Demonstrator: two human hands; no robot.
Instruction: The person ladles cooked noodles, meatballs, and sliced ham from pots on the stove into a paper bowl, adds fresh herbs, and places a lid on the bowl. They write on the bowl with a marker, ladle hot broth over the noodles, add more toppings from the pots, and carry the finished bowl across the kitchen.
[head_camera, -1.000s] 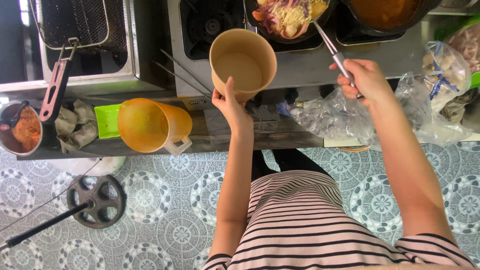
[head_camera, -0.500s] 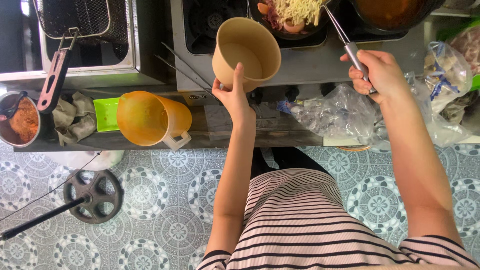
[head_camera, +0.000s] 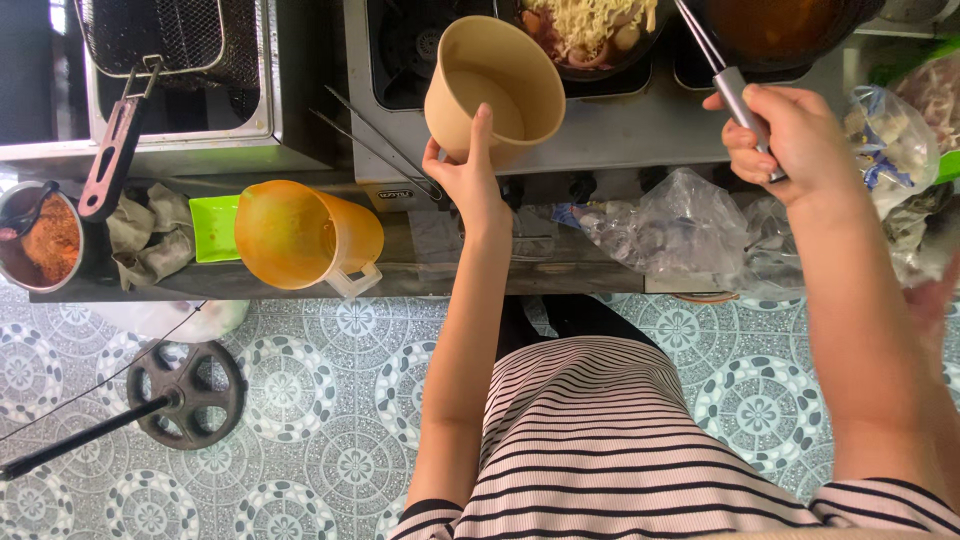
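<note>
Presently catalogued, head view. Left hand (head_camera: 462, 172): wrapped around a tan paper bowl (head_camera: 492, 88), thumb up its near wall, bowl tilted with its mouth toward the camera and held above the stove (head_camera: 640, 120). Right hand (head_camera: 790, 140): closed on the handle of metal tongs (head_camera: 722, 70), whose tips run to eleven o'clock toward a dark pan of noodles (head_camera: 590, 30). At three o'clock of that pan: a second pan (head_camera: 775, 28) with brown sauce. At nine o'clock of the left hand: an orange plastic jug (head_camera: 300, 235) on the counter edge, a green tray (head_camera: 215, 228) just beside it, a crumpled cloth (head_camera: 150, 235), then a small pot (head_camera: 40, 240) of red paste. At twelve o'clock of the jug: a fryer basket (head_camera: 165, 40). Below the right hand: clear plastic bags (head_camera: 680, 225).
</note>
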